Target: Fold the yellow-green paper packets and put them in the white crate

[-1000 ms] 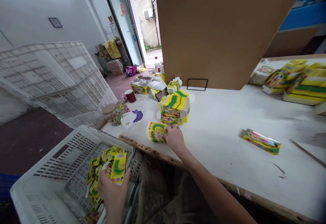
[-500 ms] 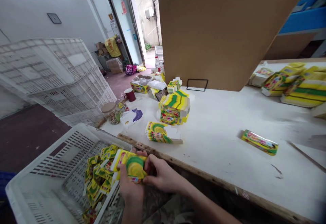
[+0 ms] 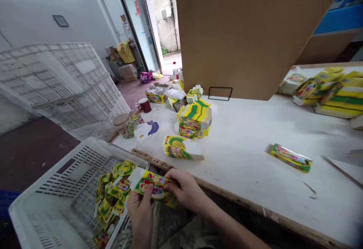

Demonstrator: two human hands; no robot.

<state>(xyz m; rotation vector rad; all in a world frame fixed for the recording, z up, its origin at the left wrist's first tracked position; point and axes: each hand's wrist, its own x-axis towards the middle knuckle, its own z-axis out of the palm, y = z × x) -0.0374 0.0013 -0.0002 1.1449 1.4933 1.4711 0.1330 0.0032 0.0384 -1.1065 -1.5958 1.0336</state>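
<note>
The person's left hand [image 3: 140, 211] gripped a slim yellow-and-green printed cardboard carton [image 3: 159, 191] at the near left of the scene, its thumb pressed flat across the printed face; the fingers behind were hidden, so their exact spread could not be told. The right hand [image 3: 184, 190] pinched the carton's right part between thumb and bent fingers — a narrow grip. A pale flap stuck out at the carton's left end.

The carton was held just off the near edge of a white tabletop with a worn wooden border [image 3: 241, 139], beside a white slotted plastic crate [image 3: 51, 192] on the left, where a loose heap of small yellow-and-green cartons [image 3: 109, 196] lay. On the table, just beyond the hands, lay a fanned row of flat yellow cartons [image 3: 177, 147] — with a taller stack of yellow-and-green cartons [image 3: 194, 118] farther back. A single glossy green-and-yellow carton [image 3: 291, 158] lay well apart, to the right.
</note>
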